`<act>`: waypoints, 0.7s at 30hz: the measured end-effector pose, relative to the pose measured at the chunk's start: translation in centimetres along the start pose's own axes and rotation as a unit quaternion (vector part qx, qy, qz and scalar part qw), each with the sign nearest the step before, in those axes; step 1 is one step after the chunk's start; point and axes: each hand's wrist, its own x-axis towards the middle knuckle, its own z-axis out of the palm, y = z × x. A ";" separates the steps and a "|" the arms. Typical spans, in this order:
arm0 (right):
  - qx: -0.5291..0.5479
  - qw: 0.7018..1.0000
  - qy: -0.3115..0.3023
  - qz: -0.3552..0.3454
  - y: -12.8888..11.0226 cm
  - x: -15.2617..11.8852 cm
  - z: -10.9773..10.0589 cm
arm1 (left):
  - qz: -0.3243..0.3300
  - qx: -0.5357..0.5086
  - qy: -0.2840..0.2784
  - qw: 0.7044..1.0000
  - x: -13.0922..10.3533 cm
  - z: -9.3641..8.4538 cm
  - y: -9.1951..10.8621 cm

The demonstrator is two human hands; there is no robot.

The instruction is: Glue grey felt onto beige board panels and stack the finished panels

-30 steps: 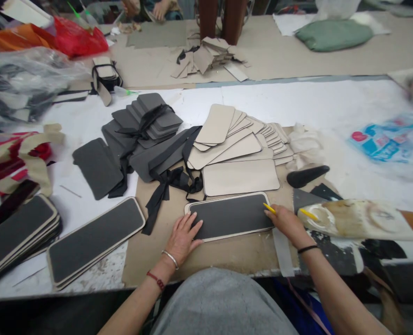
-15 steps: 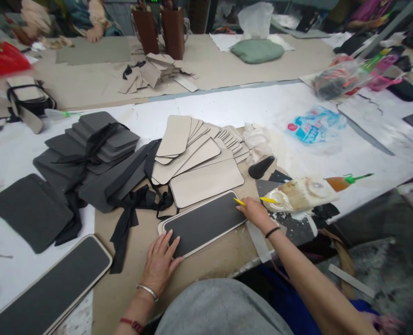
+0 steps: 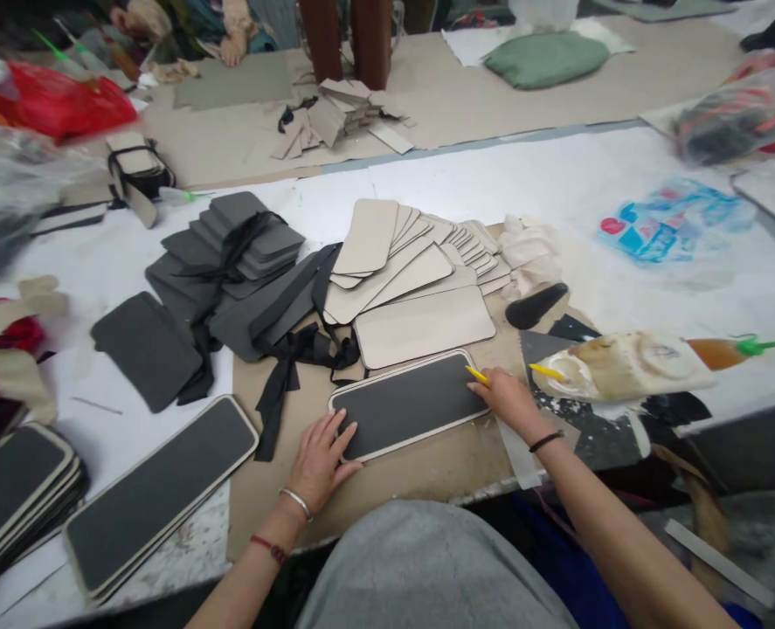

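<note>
My left hand (image 3: 321, 456) lies with fingers spread on the left end of a dark grey rounded panel (image 3: 413, 404) with a cream border. At the panel's right end, my right hand (image 3: 510, 402) is closed around a thin yellow stick (image 3: 477, 376); its tip points left over the panel. Directly behind lies a plain cream panel (image 3: 426, 328), with a fanned pile of cream pieces (image 3: 367, 236) beyond it. Right of my right hand is a stained white glue container (image 3: 613, 362) with another yellow stick (image 3: 547, 372) on it.
Dark grey pieces (image 3: 144, 349) and black strips (image 3: 275, 393) lie left of the cream pile. Bordered panels (image 3: 164, 489) are stacked at the lower left. A black teardrop-shaped object (image 3: 536, 306) and a printed plastic bag (image 3: 675, 223) are to the right. Another person's hand (image 3: 233, 48) rests across the table.
My view has swung left, bringing more stacked panels into sight. The top bordered panel now sits more evenly over the layer beneath it. Both hands remain at its ends.
</note>
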 end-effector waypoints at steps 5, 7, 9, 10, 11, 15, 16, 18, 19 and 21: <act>-0.008 1.000 -0.013 -0.009 0.6 0.8 0.6 | -0.023 -0.010 -0.027 0.999 0.0 -0.3 0.6; -0.013 1.000 -0.015 -0.013 0.7 1.0 0.7 | -0.034 -0.023 -0.023 0.999 0.0 -0.3 0.8; -0.018 1.000 -0.014 -0.018 0.7 1.1 0.7 | -0.042 -0.035 -0.017 0.998 -0.1 -0.1 0.9; -0.019 1.000 -0.013 -0.020 0.7 1.1 0.7 | -0.043 -0.039 -0.015 0.998 -0.2 0.0 1.0; -0.020 1.000 -0.012 -0.020 0.7 1.1 0.7 | -0.042 -0.042 -0.013 0.998 -0.2 0.1 1.0; -0.021 1.000 -0.010 -0.013 0.5 0.9 0.5 | -0.041 -0.050 -0.006 0.998 -0.4 0.2 0.9; -0.020 1.000 -0.009 -0.011 0.5 0.9 0.5 | -0.043 -0.052 -0.005 0.998 -0.4 0.2 0.9; -0.019 1.000 -0.008 -0.008 0.5 0.9 0.4 | -0.052 -0.049 -0.001 0.997 -0.4 0.2 1.0; -0.018 1.000 -0.008 -0.008 0.5 0.8 0.4 | -0.058 -0.044 0.001 0.997 -0.4 0.1 1.0; -0.018 1.000 -0.009 -0.006 0.4 0.8 0.4 | -0.065 -0.034 0.006 0.997 -0.4 0.1 1.0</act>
